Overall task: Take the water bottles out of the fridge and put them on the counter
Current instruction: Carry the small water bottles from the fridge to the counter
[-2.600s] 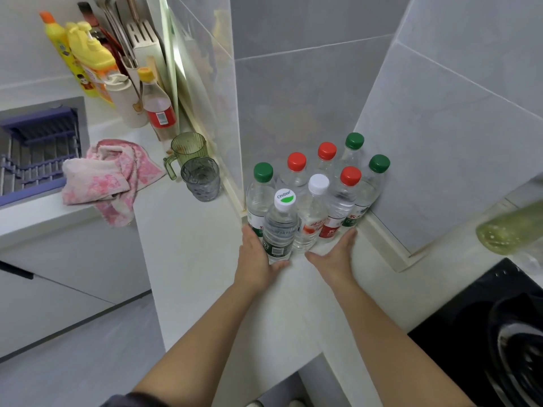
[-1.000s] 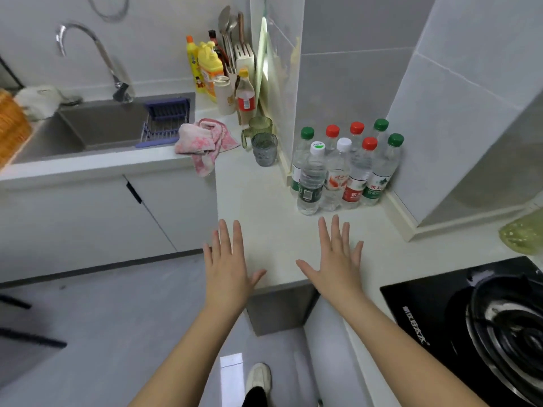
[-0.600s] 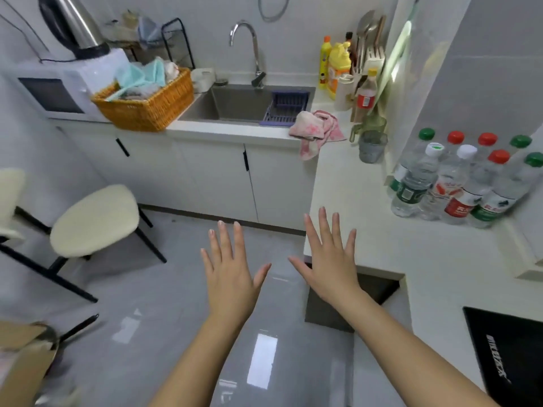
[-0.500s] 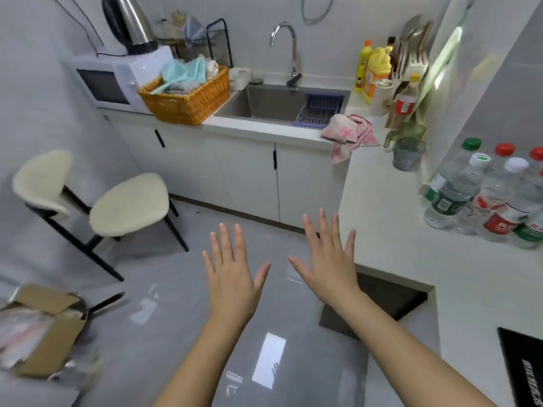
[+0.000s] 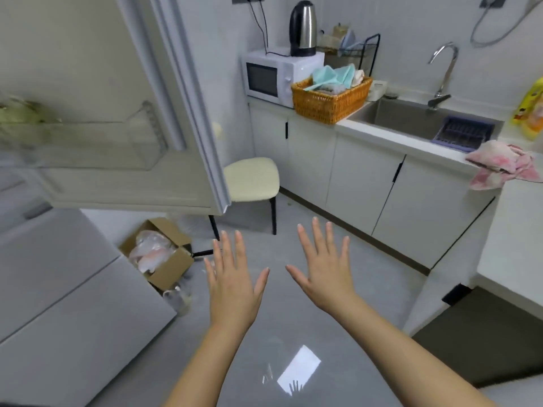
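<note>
**Kitchen surroundings**

A kettle (image 5: pixel 303 27) stands on the microwave (image 5: pixel 279 77); a wicker basket (image 5: pixel 330 99) sits between it and the sink (image 5: pixel 405 118). A pink cloth (image 5: pixel 502 164) drapes near the sink's right front corner. A cardboard box (image 5: pixel 164 257) lies open on the floor (image 5: pixel 282 324).

Both bare arms outstretched, left hand (image 5: pixel 233 284) and right hand (image 5: pixel 324 270) flat, fingers spread, palms down.

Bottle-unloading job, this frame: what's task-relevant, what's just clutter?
Job: open fridge door; counter; left hand and right hand, both empty, fingers spread.
Lying about: microwave; kettle; wicker basket; sink; pink cloth; chair; cardboard box.
</note>
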{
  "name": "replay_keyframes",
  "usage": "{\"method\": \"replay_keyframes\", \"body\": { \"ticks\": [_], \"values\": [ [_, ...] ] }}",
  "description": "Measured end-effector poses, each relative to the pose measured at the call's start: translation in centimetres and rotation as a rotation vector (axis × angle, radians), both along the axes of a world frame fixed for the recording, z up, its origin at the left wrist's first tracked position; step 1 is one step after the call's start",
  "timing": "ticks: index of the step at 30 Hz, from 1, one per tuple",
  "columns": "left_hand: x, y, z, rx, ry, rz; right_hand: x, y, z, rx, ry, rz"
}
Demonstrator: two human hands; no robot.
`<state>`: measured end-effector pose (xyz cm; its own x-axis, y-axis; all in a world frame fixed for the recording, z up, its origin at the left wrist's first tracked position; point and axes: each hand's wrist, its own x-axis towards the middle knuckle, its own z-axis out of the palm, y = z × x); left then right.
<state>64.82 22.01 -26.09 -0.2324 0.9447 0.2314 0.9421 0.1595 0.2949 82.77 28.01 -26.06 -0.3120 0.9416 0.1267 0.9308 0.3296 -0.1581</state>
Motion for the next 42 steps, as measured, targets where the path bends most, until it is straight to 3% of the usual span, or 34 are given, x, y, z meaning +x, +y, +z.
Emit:
{"method": "replay_keyframes", "body": {
  "ticks": [8,16,30,36,42],
  "values": [
    [-15.9,-8.2,0.9,0.004,-0.014,0.16,-18.2,-5.4,0.7,-0.023,0.002,0.25],
    [-26.4,-12.3,0.7,0.028,-0.027,0.339,-30.2,-6.7,1.7,-0.058,-0.005,0.45],
    [-43.8,-8.3,2.1,0.014,-0.037,0.546,-50.0,0.9,2.4,-0.076,-0.033,0.706],
    [-52.9,-7.5,4.9,0.086,0.045,0.647,-60.3,2.4,4.9,-0.026,0.001,0.845],
    [-62.1,-6.0,7.9,0.121,0.115,0.693,-69.4,3.2,7.2,-0.027,0.081,0.848]
  ]
}}
